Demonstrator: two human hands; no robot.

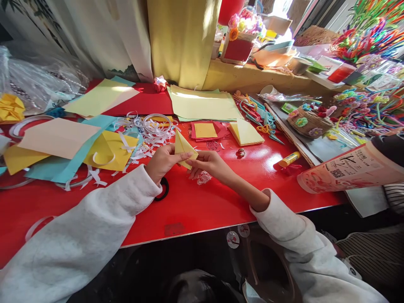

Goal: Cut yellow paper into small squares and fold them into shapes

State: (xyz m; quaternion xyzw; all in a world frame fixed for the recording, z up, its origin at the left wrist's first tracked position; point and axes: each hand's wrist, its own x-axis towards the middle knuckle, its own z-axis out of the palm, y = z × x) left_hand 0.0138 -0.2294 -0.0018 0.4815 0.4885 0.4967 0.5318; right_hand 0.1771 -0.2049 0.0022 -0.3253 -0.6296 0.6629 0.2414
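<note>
A small piece of folded yellow paper, creased to a point at the top, is held up above the red table between both hands. My left hand pinches its lower left side, thumb across the front. From the right, my right hand grips the lower right corner with thumb and fingers. Just beyond the hands lie a yellow square on red paper and a stack of pale yellow squares. Under my left wrist is a black ring-shaped thing, partly hidden by the sleeve.
Coloured sheets and white paper scraps cover the left. Large yellow sheets lie at the back. Scissors, a glue stick and a flowered basket are on the right. A pink cup leans in near the right edge.
</note>
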